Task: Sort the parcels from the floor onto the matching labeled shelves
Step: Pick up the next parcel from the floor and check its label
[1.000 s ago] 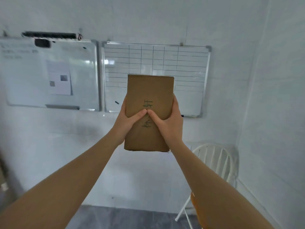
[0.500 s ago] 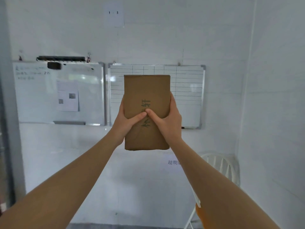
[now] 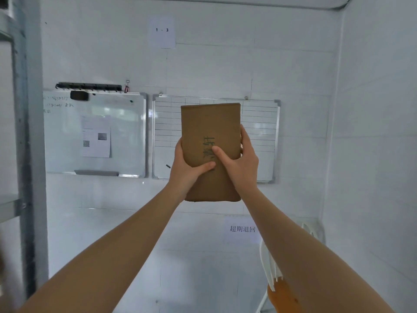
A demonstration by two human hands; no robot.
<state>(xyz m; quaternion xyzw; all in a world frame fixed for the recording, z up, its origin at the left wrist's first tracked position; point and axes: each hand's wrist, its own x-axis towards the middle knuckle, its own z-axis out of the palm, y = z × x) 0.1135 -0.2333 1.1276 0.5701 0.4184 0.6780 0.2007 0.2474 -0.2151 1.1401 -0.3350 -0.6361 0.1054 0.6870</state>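
I hold a flat brown parcel (image 3: 209,125) upright in front of me at chest height, with dark handwriting down its middle. My left hand (image 3: 187,172) grips its lower left edge, thumb across the front. My right hand (image 3: 239,163) grips the right edge, thumb pressed over the writing. A grey metal shelf frame (image 3: 24,132) stands at the far left, only its upright and shelf edges showing. A paper label reading "1 - 3" (image 3: 162,31) hangs high on the white wall.
Two whiteboards hang on the wall behind the parcel: a plain one (image 3: 94,134) and a gridded one (image 3: 259,136). A paper sign with Chinese characters (image 3: 242,229) is lower right. A white chair (image 3: 270,267) with an orange seat stands in the right corner.
My view has tilted upward, revealing the "1 - 3" label and the shelf frame at left. Both hands keep the parcel; my right thumb has slid higher over the writing.
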